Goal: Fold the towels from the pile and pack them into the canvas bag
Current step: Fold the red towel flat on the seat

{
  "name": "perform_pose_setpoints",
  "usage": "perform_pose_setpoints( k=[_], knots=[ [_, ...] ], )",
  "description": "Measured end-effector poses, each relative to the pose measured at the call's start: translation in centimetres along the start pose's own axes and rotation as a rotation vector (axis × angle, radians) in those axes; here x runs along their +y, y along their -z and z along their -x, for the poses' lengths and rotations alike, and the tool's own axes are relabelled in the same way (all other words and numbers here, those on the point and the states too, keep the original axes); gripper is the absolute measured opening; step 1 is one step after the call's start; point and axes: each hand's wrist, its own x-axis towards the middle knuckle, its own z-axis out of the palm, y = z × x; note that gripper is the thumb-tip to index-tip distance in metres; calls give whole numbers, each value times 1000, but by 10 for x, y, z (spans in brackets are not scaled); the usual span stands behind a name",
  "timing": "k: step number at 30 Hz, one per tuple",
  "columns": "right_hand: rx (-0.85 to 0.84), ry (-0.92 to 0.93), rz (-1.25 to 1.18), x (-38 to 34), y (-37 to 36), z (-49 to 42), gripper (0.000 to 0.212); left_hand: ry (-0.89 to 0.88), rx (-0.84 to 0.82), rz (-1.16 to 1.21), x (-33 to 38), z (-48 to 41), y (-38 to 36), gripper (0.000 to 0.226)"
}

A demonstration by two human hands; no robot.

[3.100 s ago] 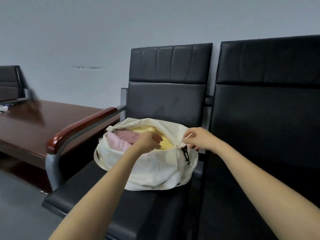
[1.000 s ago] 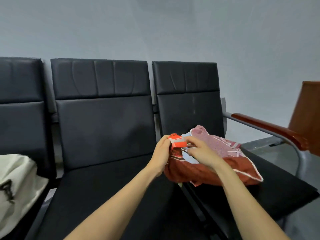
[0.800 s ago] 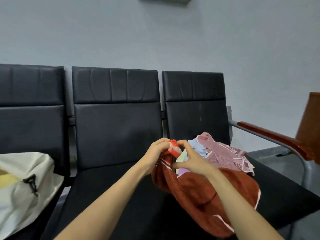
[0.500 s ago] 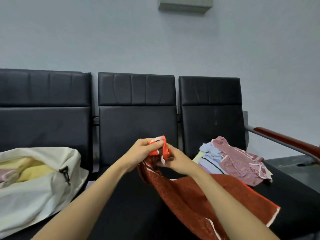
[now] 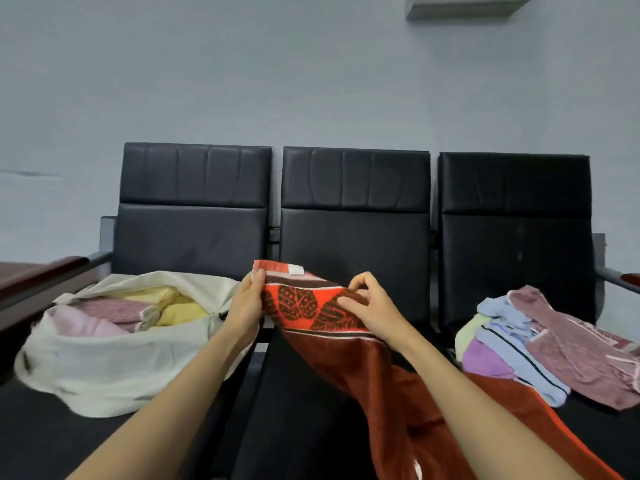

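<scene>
A rust-red towel [image 5: 374, 372] with an orange leaf-patterned border hangs over the middle seat. My left hand [image 5: 246, 308] pinches its top left corner. My right hand [image 5: 372, 306] pinches the top edge a little further right. The rest of the towel trails down to the lower right. The cream canvas bag [image 5: 114, 358] lies open on the left seat, with pink and yellow folded towels [image 5: 138, 308] inside. A pile of unfolded towels [image 5: 540, 344], maroon, light blue, purple and pale yellow, lies on the right seat.
Three joined black chairs [image 5: 353, 216] stand against a grey wall. A brown wooden armrest [image 5: 45, 271] borders the left seat, and another armrest [image 5: 628, 280] shows at the far right. A wall unit [image 5: 464, 6] hangs at the top.
I left the bag, turned to the pile and took the rust-red towel. I have drawn it left over the middle seat, and my hands have moved apart along its top edge.
</scene>
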Motion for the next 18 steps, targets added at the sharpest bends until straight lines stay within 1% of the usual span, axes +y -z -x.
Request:
perform_pose_setpoints(
  k=[2,3,5,6,7,9,10,11,13,14,16,17,18],
  knots=[
    [-170,-49,32,1,7,3,35,17,-8,-8,-4,1,9,33],
    [-253,-81,60,0,11,5,36,25,-27,-34,-7,1,12,32],
    [-394,-131,86,1,15,8,20,59,-94,-92,-12,1,14,27],
    [-438,-145,84,0,15,11,14,98,-144,-130,-13,1,12,24],
    [-444,-142,92,2,13,13,11,143,-212,-177,-13,4,10,26],
    [-375,-111,114,7,10,14,8,223,-368,-319,-11,7,4,48],
    [-340,-110,96,9,9,15,11,231,-443,-407,-12,7,2,59],
    [-318,-117,62,9,10,16,15,216,-498,-474,-12,8,-1,57],
    [-299,-132,13,10,13,17,22,165,-526,-543,-10,8,-7,30],
    [-294,-133,0,11,15,18,27,143,-513,-555,-9,7,-10,24],
    [-283,-124,-8,13,21,18,36,138,-485,-528,-4,7,-17,21],
    [-283,-119,7,13,23,19,36,156,-493,-502,-2,8,-20,21],
    [-288,-113,41,12,25,19,35,188,-522,-495,0,8,-22,30]
  ],
)
